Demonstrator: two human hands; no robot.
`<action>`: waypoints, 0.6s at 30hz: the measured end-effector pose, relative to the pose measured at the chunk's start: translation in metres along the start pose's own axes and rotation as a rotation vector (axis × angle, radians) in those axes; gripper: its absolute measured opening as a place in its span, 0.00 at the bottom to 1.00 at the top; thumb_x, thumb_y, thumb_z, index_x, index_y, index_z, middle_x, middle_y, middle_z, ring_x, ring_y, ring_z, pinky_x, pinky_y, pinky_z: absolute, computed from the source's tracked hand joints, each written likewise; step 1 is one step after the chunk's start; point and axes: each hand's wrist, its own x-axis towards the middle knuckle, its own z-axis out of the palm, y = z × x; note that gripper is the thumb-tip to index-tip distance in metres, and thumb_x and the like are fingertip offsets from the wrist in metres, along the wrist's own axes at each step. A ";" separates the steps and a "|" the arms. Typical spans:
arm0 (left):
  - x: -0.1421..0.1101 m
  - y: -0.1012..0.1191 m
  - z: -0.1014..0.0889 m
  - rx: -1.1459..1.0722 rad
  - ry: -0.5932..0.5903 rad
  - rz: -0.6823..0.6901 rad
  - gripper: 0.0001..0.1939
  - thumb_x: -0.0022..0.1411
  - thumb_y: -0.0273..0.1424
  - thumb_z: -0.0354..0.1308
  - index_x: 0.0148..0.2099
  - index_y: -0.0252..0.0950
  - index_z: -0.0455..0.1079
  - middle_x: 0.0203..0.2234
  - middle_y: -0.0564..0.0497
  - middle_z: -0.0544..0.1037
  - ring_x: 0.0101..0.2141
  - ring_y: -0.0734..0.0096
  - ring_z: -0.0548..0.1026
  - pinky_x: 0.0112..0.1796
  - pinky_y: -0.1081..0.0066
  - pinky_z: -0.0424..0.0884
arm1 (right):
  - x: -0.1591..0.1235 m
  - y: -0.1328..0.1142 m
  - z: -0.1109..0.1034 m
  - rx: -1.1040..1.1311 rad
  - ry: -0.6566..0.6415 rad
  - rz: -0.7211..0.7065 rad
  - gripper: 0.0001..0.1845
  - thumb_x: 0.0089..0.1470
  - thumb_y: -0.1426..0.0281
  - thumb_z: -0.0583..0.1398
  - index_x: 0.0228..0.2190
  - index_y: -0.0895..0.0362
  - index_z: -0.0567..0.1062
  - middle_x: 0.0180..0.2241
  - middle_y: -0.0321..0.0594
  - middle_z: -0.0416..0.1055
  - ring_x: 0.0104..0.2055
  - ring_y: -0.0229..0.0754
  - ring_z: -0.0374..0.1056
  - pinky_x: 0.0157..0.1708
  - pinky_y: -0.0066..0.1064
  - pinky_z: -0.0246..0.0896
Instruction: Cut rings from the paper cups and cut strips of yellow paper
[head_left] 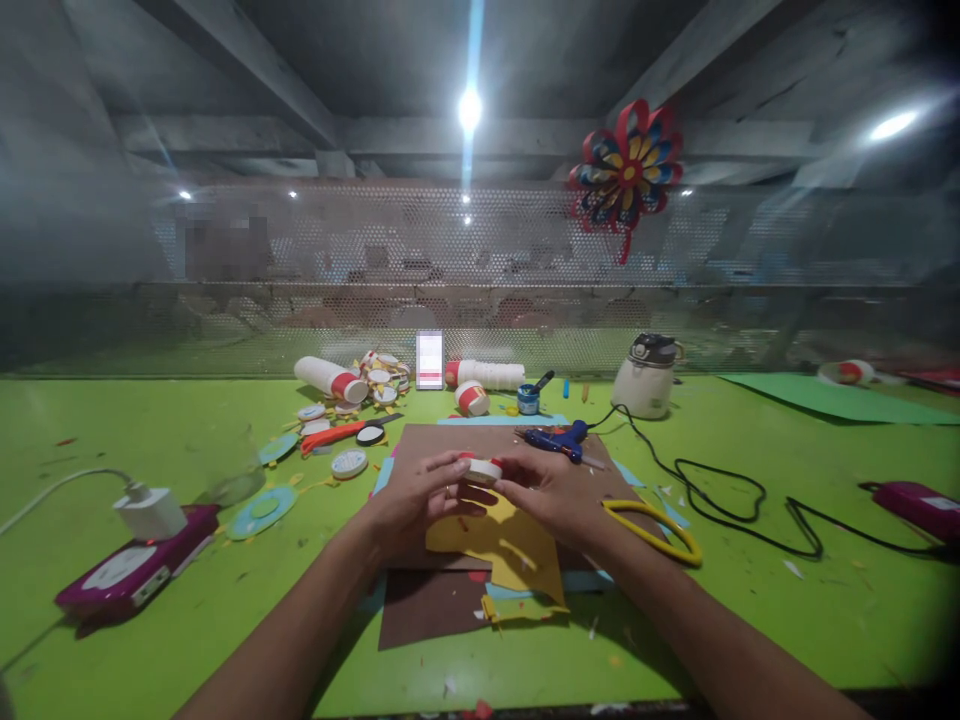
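Note:
My left hand (420, 500) and my right hand (551, 490) meet above the middle of the green table (150, 620). Between their fingertips sits a small white and red paper cup piece (482, 468), pinched from both sides. Under the hands lie a yellow paper sheet (510, 545) and brown card (431, 605). Yellow-handled scissors (656, 530) rest just right of my right wrist. A blue glue gun (559, 439) lies behind the hands on the brown card.
White and red paper cups (330, 378) and cut rings lie at the back left, a phone (430, 359) stands upright. A white pot (645, 378), black cable (720, 490), power strips (135, 570) and a paper flower (626, 172) on the mesh are around.

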 end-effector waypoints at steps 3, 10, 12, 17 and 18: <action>-0.002 0.002 0.004 -0.033 0.052 -0.029 0.16 0.59 0.29 0.59 0.49 0.31 0.70 0.41 0.40 0.78 0.36 0.66 0.77 0.42 0.65 0.71 | 0.000 -0.001 0.001 -0.008 0.021 -0.029 0.07 0.57 0.68 0.60 0.36 0.59 0.74 0.32 0.35 0.73 0.31 0.37 0.70 0.33 0.34 0.68; 0.003 -0.004 0.000 -0.080 0.037 0.065 0.17 0.58 0.24 0.59 0.50 0.31 0.67 0.44 0.40 0.76 0.41 0.64 0.75 0.43 0.65 0.71 | -0.002 0.000 0.005 0.016 0.100 -0.094 0.06 0.53 0.72 0.62 0.35 0.59 0.74 0.29 0.35 0.72 0.30 0.38 0.68 0.32 0.34 0.66; 0.003 -0.005 -0.001 -0.074 0.027 0.087 0.18 0.56 0.23 0.61 0.50 0.32 0.68 0.45 0.41 0.76 0.43 0.64 0.75 0.44 0.66 0.70 | -0.003 -0.001 0.007 0.048 0.117 -0.111 0.08 0.52 0.74 0.61 0.37 0.58 0.75 0.31 0.38 0.73 0.30 0.39 0.68 0.32 0.34 0.65; -0.001 -0.001 -0.001 -0.042 0.009 0.182 0.21 0.52 0.22 0.64 0.49 0.35 0.70 0.46 0.44 0.76 0.46 0.62 0.74 0.47 0.67 0.67 | -0.005 -0.007 0.008 0.174 0.135 -0.115 0.25 0.49 0.77 0.58 0.51 0.53 0.68 0.37 0.39 0.72 0.36 0.41 0.69 0.39 0.36 0.67; -0.002 0.000 -0.002 -0.037 0.005 0.197 0.22 0.51 0.21 0.65 0.49 0.36 0.70 0.45 0.45 0.76 0.46 0.62 0.74 0.48 0.67 0.67 | -0.005 -0.008 0.007 0.200 0.151 -0.099 0.27 0.49 0.77 0.58 0.52 0.54 0.67 0.35 0.39 0.71 0.36 0.41 0.69 0.39 0.36 0.67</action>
